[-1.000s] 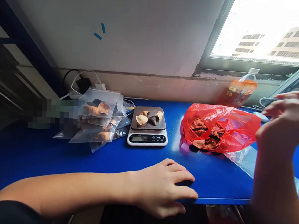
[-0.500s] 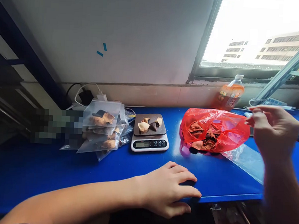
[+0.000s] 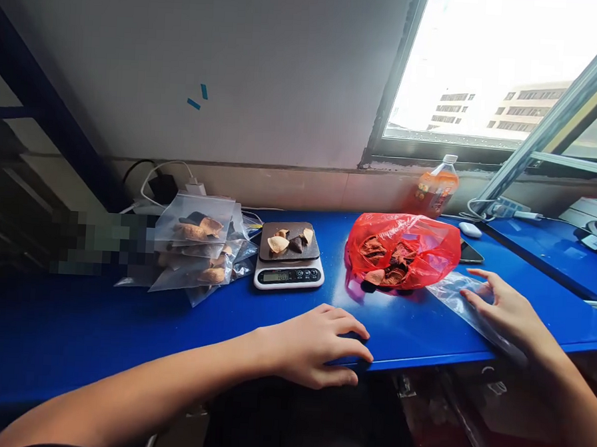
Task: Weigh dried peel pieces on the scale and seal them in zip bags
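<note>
1. Well, the left hand (image 3: 317, 344) lies at the front edge of the counter (image 3: 123, 321), fingers loosely spread, gripping nothing;
2. the right hand (image 3: 511, 311), thumb and fingers parted, is over the clear plastic bag (image 3: 455, 298) near that edge; whether it touches, I cannot tell;
3. the red bag (image 3: 434, 254) of dried pieces (image 3: 374, 251) sits toward the back edge;
4. leftward, the scale (image 3: 289, 276) bears more pieces; filled bags (image 3: 173, 280) are heaped beside it.

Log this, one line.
left hand: spread at desk edge; right hand: over clear bag, contact unclear; scale: pieces on top; red bag: right of scale
</note>
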Tool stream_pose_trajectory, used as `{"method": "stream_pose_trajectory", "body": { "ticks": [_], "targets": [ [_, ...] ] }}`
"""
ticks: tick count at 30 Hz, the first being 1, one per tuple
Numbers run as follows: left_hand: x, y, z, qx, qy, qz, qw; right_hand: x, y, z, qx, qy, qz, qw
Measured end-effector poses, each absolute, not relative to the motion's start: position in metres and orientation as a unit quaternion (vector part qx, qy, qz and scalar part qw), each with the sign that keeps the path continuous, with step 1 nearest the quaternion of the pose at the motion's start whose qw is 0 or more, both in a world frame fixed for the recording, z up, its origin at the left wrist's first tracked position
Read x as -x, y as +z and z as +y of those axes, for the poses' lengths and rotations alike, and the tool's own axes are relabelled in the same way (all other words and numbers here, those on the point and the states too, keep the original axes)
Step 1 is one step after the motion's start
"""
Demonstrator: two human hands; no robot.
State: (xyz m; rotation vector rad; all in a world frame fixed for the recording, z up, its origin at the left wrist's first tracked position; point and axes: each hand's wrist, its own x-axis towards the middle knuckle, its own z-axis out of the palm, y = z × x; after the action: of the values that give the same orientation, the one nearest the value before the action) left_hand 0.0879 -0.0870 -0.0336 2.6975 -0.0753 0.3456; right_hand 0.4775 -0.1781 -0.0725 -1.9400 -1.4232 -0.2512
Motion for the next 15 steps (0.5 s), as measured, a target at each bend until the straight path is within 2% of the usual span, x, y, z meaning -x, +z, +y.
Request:
{"method": "stream_pose_trajectory", "body": {
  "ticks": [3,5,10,13,15],
  "targets": [
    [-0.083,-0.02,-0.084,-0.94,0.116,0.001,0.322,-0.449,-0.047,-0.199,0.77,-0.065,-0.571,0.277],
    [-0.079,-0.01,-0.084,-0.915,0.11,0.044,0.386,-0.411,-0.028,-0.214,0.708,-0.085,-0.651,0.259],
    [-0.07,0.005,-0.081,-0.844,0.092,0.154,0.505,-0.308,-0.001,-0.202,0.575,-0.076,-0.765,0.282],
    [-0.06,0.005,-0.073,-0.779,0.143,0.24,0.561,-0.272,-0.003,-0.165,0.513,-0.043,-0.796,0.317],
    [-0.05,0.003,-0.066,-0.739,0.189,0.301,0.573,-0.256,-0.004,-0.14,0.504,-0.058,-0.815,0.28]
  ]
}}
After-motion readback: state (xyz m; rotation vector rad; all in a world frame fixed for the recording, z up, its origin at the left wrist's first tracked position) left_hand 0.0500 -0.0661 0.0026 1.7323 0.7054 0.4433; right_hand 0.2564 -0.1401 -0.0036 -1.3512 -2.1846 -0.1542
